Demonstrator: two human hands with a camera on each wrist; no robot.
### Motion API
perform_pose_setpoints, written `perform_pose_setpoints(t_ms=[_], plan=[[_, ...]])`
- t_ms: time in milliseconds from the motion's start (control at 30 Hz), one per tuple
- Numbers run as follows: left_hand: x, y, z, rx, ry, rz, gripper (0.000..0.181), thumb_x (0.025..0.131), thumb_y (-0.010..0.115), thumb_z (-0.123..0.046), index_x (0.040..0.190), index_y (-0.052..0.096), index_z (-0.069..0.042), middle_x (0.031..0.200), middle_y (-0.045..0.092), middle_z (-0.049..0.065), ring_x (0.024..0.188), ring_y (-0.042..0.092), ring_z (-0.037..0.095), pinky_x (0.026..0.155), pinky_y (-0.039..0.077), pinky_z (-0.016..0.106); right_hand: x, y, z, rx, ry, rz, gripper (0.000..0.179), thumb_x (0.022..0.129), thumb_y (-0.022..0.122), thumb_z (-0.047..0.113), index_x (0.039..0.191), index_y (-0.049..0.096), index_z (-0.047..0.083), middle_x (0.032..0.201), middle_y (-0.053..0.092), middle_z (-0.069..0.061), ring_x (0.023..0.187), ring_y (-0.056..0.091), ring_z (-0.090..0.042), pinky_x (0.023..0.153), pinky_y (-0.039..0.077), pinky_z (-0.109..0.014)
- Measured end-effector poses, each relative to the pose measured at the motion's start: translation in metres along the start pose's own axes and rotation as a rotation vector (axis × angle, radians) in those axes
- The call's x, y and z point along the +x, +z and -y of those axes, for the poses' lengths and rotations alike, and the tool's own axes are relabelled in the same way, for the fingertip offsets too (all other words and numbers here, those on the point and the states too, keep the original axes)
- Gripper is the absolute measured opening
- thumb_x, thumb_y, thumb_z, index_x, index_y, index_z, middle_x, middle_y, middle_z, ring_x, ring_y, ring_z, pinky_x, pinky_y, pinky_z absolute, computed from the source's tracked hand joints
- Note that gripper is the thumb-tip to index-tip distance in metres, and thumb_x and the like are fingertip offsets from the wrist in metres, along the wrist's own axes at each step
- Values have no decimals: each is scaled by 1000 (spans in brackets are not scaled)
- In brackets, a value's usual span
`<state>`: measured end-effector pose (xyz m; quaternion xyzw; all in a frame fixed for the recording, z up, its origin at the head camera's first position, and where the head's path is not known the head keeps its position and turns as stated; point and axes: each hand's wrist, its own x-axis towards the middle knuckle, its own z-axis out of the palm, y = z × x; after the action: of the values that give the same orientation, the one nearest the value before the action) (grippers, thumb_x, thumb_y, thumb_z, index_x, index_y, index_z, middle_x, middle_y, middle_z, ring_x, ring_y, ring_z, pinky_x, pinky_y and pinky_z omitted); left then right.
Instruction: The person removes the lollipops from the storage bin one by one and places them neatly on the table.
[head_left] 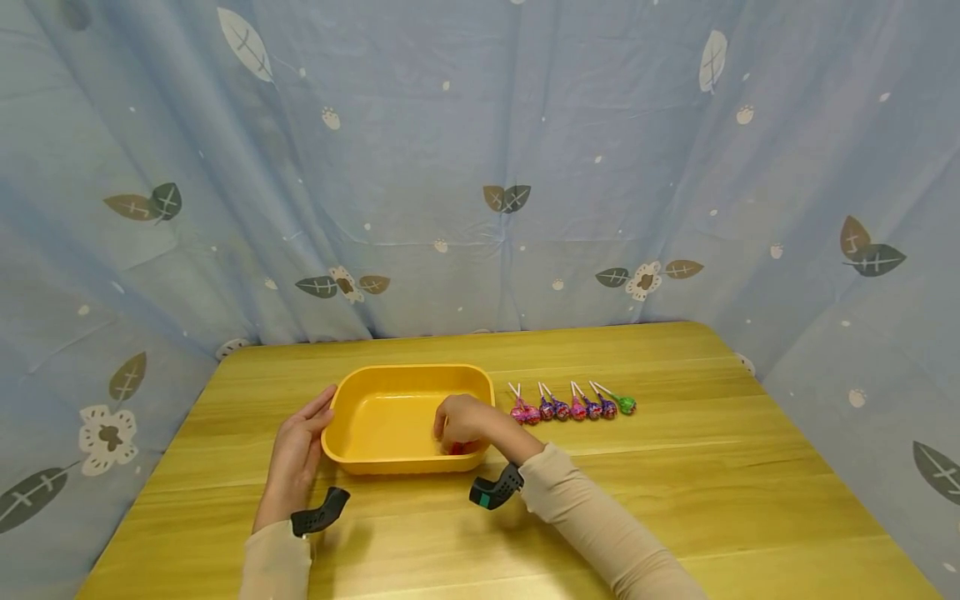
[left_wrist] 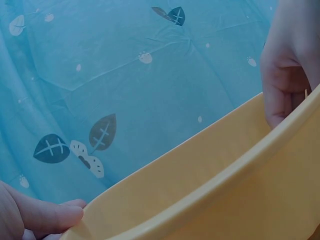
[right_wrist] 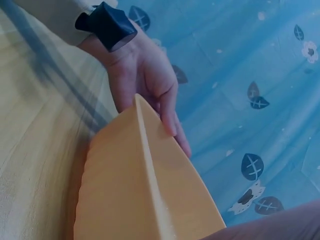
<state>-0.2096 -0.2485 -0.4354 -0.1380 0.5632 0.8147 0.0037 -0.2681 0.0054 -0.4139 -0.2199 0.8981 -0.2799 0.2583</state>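
Observation:
A yellow plastic basin stands on the wooden table. My left hand rests against its left end, thumb and fingers fairly straight along the outside of the rim; in the right wrist view the fingers lie at that end. Inside the basin, at its right, my right hand reaches down with curled fingers. It pinches a lollipop, mostly hidden, whose red wrapper shows below the hand. In the left wrist view the right hand hangs over the far wall, with a thin pale stick beside its fingers.
Right of the basin, several wrapped lollipops lie in a row, pink, purple and one green, their white sticks pointing away. A blue leaf-patterned curtain hangs behind the table. Each wrist wears a black camera mount.

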Motion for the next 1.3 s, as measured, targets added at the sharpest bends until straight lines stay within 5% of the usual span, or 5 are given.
perform_pose_setpoints(t_ms=[467, 833, 1300], plan=[[1, 1, 1, 5, 4, 7, 52, 103, 38, 2, 152, 26, -4, 158, 22, 8, 141, 27, 16, 108, 32, 26, 0, 2, -2, -30, -51, -43, 15, 75, 76, -4, 83, 70, 8, 71, 60, 1, 55, 54, -9, 46, 45, -19], [1, 1, 0, -10, -1, 8, 52, 103, 37, 2, 152, 26, -5, 158, 22, 8, 141, 27, 16, 108, 32, 26, -2, -5, -7, 141, -131, -116, 6, 84, 73, 2, 90, 74, 2, 72, 65, 2, 63, 56, -14, 57, 49, -22], [0, 0, 0, 13, -23, -4, 51, 104, 39, -3, 153, 27, -9, 158, 23, 5, 140, 29, 15, 100, 41, 19, -16, -27, -23, 454, -162, -218, 18, 91, 68, 9, 102, 73, -3, 88, 70, -6, 76, 66, -17, 71, 58, -32]])
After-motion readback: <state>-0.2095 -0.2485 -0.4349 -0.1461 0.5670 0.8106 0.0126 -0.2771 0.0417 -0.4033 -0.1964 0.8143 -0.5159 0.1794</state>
